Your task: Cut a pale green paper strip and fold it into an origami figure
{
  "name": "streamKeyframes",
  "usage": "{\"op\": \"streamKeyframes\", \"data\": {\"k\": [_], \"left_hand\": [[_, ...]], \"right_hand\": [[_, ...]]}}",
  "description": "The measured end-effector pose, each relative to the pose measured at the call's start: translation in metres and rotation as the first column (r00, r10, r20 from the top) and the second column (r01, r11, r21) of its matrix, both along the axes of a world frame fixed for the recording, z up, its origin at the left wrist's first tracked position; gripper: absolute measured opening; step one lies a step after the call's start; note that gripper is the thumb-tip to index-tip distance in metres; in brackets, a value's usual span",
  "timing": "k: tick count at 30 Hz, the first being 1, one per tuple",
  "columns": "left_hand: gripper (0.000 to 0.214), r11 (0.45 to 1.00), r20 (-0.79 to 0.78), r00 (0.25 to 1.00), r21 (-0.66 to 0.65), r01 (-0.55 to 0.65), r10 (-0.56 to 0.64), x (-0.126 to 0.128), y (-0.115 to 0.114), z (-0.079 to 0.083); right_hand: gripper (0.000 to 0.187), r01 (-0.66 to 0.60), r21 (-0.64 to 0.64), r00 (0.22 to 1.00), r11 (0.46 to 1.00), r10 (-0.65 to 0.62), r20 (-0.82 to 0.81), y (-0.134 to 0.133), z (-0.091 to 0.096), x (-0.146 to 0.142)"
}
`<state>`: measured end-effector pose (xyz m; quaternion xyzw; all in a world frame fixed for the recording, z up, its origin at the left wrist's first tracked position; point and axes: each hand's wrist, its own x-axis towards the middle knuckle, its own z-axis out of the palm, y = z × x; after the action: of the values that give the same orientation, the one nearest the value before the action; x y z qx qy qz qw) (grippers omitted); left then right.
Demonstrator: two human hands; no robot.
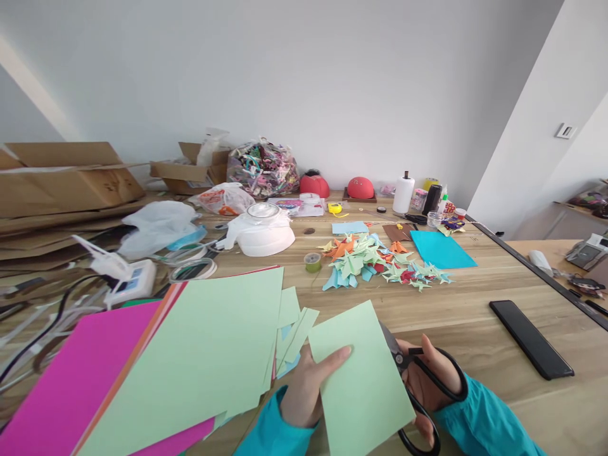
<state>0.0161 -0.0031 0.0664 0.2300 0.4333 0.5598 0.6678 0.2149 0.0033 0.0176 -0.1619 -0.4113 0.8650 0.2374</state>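
With folded pieces [380,259] piled at centre and the lower-left stack [204,354] uncut, our left hand [308,386] pinches a green sheet [361,386] and our right hand [434,386] grips scissors [403,361].

My wooden worktop [475,316] runs back to a plain white wall [332,76]. A switch plate [565,131] sits on the wall to my right.

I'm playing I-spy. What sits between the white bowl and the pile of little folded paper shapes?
A small green roll, likely tape, stands on the wooden table between the white bowl and the folded paper shapes; the head view shows it.
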Motion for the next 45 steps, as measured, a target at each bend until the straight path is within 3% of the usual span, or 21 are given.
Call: {"op": "streamKeyframes", "data": {"k": [5,18,22,28,35,40,45], "left_hand": [[0.05,1.0,-0.094,0.995,-0.016,-0.026,0.024,-0.001,0.003,0.002],[0.063,0.987,-0.126,0.979,0.02,-0.161,0.162,0.003,0.002,-0.004],[0.062,0.985,-0.114,0.978,0.005,-0.173,0.173,0.003,0.003,-0.005],[0.058,0.989,-0.129,0.982,-0.036,-0.147,0.141,0.0,0.004,-0.005],[0.063,0.993,-0.068,0.995,-0.08,-0.082,0.077,0.004,0.003,-0.015],[0.066,0.999,0.01,0.999,-0.043,-0.03,0.03,0.001,0.004,-0.014],[0.067,0.994,-0.013,0.998,-0.093,-0.057,0.056,0.0,0.005,-0.008]], "right_hand": [[0.094,0.019,-0.012,1.0,1.0,-0.019,-0.006,-0.001,-0.001,-0.002],[0.083,0.171,-0.061,0.982,0.983,-0.175,-0.075,-0.004,0.004,-0.012],[0.09,0.224,-0.038,0.973,0.974,-0.226,-0.043,-0.004,0.009,-0.016],[0.093,0.205,-0.028,0.978,0.978,-0.206,-0.039,-0.005,0.011,-0.014],[0.091,0.253,-0.003,0.965,0.967,-0.252,0.075,-0.004,-0.001,-0.005],[0.092,0.116,-0.043,0.993,0.992,-0.117,-0.02,-0.001,0.0,-0.001],[0.089,0.126,-0.053,0.991,0.991,-0.128,-0.043,-0.001,0.0,-0.001]]}}
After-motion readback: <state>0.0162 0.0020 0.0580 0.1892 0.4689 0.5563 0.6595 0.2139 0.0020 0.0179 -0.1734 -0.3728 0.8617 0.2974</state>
